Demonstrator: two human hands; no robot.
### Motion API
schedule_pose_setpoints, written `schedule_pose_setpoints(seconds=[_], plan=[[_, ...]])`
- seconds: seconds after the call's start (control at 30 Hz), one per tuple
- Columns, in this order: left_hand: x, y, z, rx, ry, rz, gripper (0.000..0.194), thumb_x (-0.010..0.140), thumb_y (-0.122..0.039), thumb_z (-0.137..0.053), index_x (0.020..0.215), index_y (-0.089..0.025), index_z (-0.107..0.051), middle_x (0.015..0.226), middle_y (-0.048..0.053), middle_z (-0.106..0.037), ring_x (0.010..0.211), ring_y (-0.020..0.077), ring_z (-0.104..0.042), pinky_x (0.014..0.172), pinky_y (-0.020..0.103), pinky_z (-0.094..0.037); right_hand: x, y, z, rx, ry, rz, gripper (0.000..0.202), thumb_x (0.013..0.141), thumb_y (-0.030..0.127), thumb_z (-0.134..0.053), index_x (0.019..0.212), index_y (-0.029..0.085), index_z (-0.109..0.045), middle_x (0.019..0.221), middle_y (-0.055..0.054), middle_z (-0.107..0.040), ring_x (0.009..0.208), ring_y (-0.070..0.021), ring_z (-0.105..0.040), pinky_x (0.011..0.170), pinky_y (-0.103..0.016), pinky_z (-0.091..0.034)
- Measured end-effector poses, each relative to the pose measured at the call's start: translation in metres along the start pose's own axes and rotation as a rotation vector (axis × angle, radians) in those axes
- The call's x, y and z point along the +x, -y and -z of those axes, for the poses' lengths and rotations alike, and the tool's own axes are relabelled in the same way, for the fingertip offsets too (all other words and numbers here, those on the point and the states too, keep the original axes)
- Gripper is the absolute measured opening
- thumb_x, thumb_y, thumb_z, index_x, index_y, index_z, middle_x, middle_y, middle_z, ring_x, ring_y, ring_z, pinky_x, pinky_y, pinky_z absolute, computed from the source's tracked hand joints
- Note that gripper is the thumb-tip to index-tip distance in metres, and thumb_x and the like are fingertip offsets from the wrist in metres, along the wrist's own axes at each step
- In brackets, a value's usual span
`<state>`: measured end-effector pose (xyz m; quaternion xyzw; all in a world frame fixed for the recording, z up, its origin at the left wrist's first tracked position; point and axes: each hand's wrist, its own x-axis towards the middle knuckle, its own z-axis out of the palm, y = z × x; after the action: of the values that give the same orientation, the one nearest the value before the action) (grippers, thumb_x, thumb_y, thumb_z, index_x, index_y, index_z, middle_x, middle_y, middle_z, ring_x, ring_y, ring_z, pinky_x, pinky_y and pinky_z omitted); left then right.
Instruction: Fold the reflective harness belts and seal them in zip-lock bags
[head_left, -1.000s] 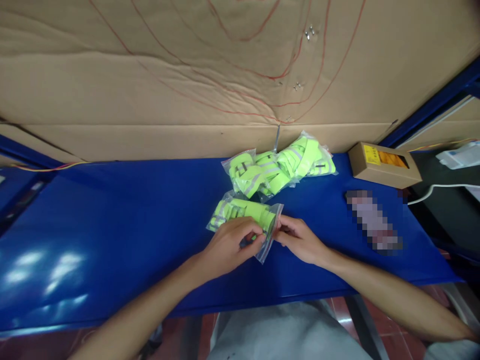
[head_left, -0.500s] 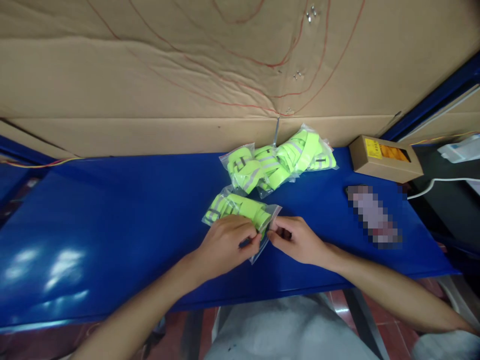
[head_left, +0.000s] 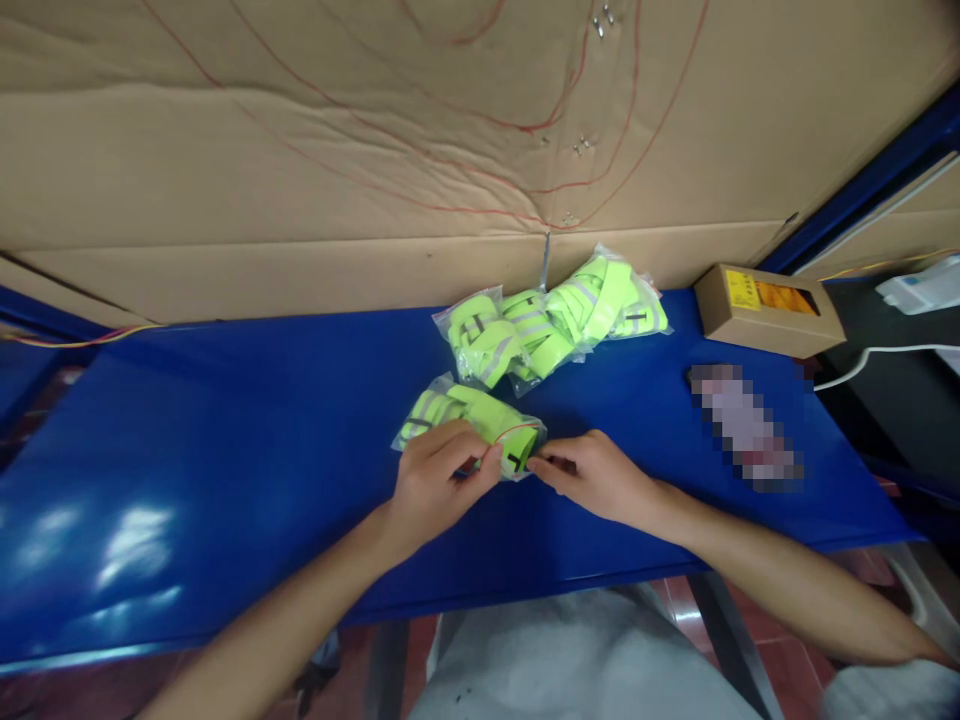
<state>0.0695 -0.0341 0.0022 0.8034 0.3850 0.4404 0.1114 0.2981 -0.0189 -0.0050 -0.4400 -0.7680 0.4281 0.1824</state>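
A clear zip bag (head_left: 484, 412) with a folded neon-yellow reflective strap inside lies on the blue table (head_left: 247, 420), close to its front. My left hand (head_left: 442, 475) pinches the bag's edge, where a thin red line curves along the plastic. At the bag's right end, the fingertips of my right hand (head_left: 592, 470) are closed on its corner. Just behind lie several similar bags (head_left: 555, 320) of neon-yellow straps with grey stripes and black marks, bunched together.
A cardboard box (head_left: 772, 310) with a yellow label and orange contents stands at the back right. A blurred-out flat object (head_left: 746, 425) lies in front of it. A brown cardboard panel (head_left: 337, 150) rises behind the table. A white cable (head_left: 862, 360) runs at the right.
The bag's open end, which stuck out to the right, is now folded over onto the bag. My left hand has shifted slightly left, and the view has moved a little.
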Motion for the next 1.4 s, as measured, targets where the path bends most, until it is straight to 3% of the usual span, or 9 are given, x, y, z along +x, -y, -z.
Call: schedule_pose_setpoints(seconds=[0.1,0.2,0.37,0.5,0.6,0.73,0.87,1.17,1.4], plan=[[-0.003,-0.001,-0.005,-0.040,-0.017,0.022,0.023,0.091,-0.008,-0.065,0.075,-0.018,-0.053,0.063,-0.004,-0.052,0.058,0.0068,-0.047,0.057,0.021,-0.039,0.002,-0.002,-0.002,0.107,0.034,-0.085,0.034,0.097,0.050,-0.058,0.088,0.020,-0.071,0.061,0.001,-0.066,0.053,-0.0112,-0.058,0.053,-0.023,-0.036],[-0.005,-0.004,-0.010,-0.063,0.073,-0.030,0.020,0.092,-0.009,-0.064,0.077,-0.018,-0.054,0.067,-0.003,-0.054,0.059,0.0071,-0.050,0.056,0.021,-0.041,0.006,-0.004,-0.005,0.329,0.047,-0.191,0.039,0.090,0.054,-0.067,0.108,0.019,-0.068,0.059,0.003,-0.065,0.046,-0.0103,-0.053,0.049,-0.023,-0.036],[-0.003,-0.006,-0.007,-0.063,0.120,-0.112,0.016,0.091,-0.007,-0.064,0.084,-0.019,-0.056,0.072,-0.002,-0.057,0.063,0.0095,-0.054,0.058,0.023,-0.046,0.013,-0.004,-0.012,0.488,-0.040,-0.246,0.034,0.084,0.050,-0.074,0.083,0.020,-0.058,0.053,0.007,-0.052,0.044,-0.0080,-0.042,0.044,-0.022,-0.026],[0.006,0.026,0.009,0.057,-0.042,-0.029,0.010,0.095,-0.017,-0.061,0.104,-0.020,-0.064,0.097,0.005,-0.065,0.093,0.0171,-0.062,0.081,0.032,-0.053,0.015,-0.005,-0.013,0.470,-0.145,-0.104,0.036,0.084,0.047,-0.075,0.073,0.020,-0.054,0.059,0.006,-0.047,0.055,-0.0084,-0.040,0.051,-0.023,-0.028],[0.014,0.067,0.024,0.206,-0.187,0.261,0.021,0.096,-0.034,-0.063,0.110,-0.018,-0.067,0.111,0.010,-0.064,0.100,0.0210,-0.061,0.083,0.034,-0.053,0.015,-0.009,-0.008,0.529,-0.141,-0.046,0.040,0.082,0.053,-0.077,0.073,0.020,-0.056,0.060,0.006,-0.046,0.056,-0.0093,-0.040,0.053,-0.025,-0.031],[0.021,0.097,0.043,-0.113,0.125,0.676,0.041,0.099,-0.056,-0.051,0.101,-0.019,-0.069,0.091,0.006,-0.071,0.076,0.0178,-0.065,0.063,0.026,-0.051,0.018,-0.012,0.000,0.606,-0.152,-0.018,0.047,0.077,0.061,-0.079,0.071,0.021,-0.054,0.060,0.006,-0.047,0.055,-0.0096,-0.040,0.053,-0.025,-0.031],[0.025,0.092,0.059,-0.280,0.348,0.703,0.047,0.092,-0.063,-0.060,0.084,-0.017,-0.069,0.071,0.002,-0.066,0.060,0.0125,-0.056,0.052,0.021,-0.042,0.019,-0.007,0.008,0.674,-0.178,-0.039,0.049,0.075,0.059,-0.081,0.066,0.021,-0.051,0.056,0.006,-0.045,0.051,-0.0085,-0.037,0.050,-0.025,-0.028],[0.019,0.127,0.111,-0.178,0.137,0.898,0.046,0.087,-0.056,-0.071,0.092,-0.011,-0.065,0.063,-0.008,-0.057,0.052,0.0001,-0.048,0.053,0.009,-0.035,0.016,-0.005,0.040,0.938,-0.246,-0.216,0.040,0.074,0.040,-0.085,0.070,0.021,-0.050,0.054,0.009,-0.030,0.044,-0.0055,-0.027,0.045,-0.026,-0.013],[0.002,0.157,0.157,-0.089,-0.109,0.994,0.061,0.081,-0.070,-0.070,0.097,-0.012,-0.061,0.060,-0.011,-0.054,0.049,0.0008,-0.046,0.051,0.012,-0.037,0.016,-0.012,0.058,0.967,-0.369,-0.222,0.032,0.073,0.030,-0.081,0.075,0.021,-0.051,0.056,0.009,-0.026,0.046,-0.0055,-0.023,0.045,-0.025,-0.011]])
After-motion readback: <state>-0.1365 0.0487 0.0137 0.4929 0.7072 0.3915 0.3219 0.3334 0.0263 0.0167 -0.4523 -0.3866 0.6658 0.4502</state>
